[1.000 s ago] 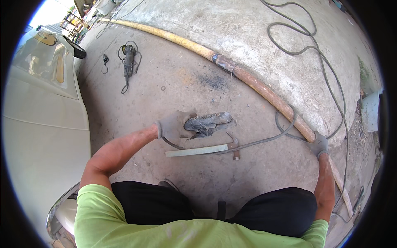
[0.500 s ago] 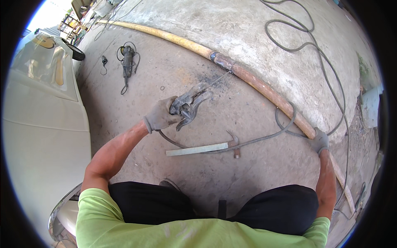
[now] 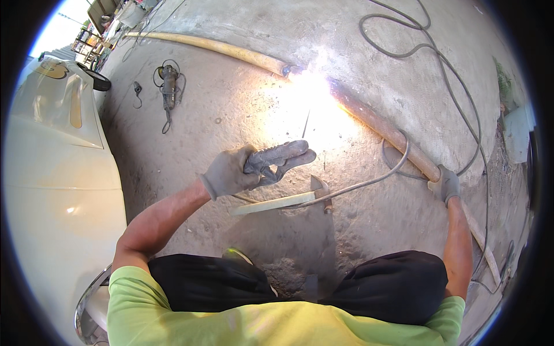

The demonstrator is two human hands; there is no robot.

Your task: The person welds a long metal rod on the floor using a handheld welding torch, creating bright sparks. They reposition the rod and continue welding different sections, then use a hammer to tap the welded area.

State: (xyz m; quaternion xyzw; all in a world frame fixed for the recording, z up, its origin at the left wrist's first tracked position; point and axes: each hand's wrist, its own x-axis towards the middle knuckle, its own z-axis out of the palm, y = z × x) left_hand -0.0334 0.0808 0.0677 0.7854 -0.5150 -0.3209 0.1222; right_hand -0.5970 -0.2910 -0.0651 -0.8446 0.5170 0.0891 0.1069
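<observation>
At the far left of the frame I see the pale body of a car (image 3: 52, 190), and in the upper left an angle grinder (image 3: 168, 81) lies on the concrete floor (image 3: 231, 109) with its cord around it.

Near the middle, my left hand (image 3: 231, 172) wears a grey glove and is clenched around the handle of a welding electrode holder (image 3: 280, 158). A thin electrode rod (image 3: 306, 124) goes up from the holder to a very bright flash (image 3: 309, 86) in the upper middle. The flash sits on the long pipe (image 3: 381, 130), at the place where its yellowish part meets its rusty part, so I cannot see the joint itself.

Below the holder, a pale flat metal bar (image 3: 271, 205) lies on the floor, and a small hammer (image 3: 322, 190) lies just beside its right end. A grey cable (image 3: 398, 158) curves from there toward the pipe.

At the right, my right hand (image 3: 445, 184), also gloved, is closed on the rusty part of the pipe, well apart from the flash. More cable (image 3: 461, 104) loops over the floor in the upper right.
</observation>
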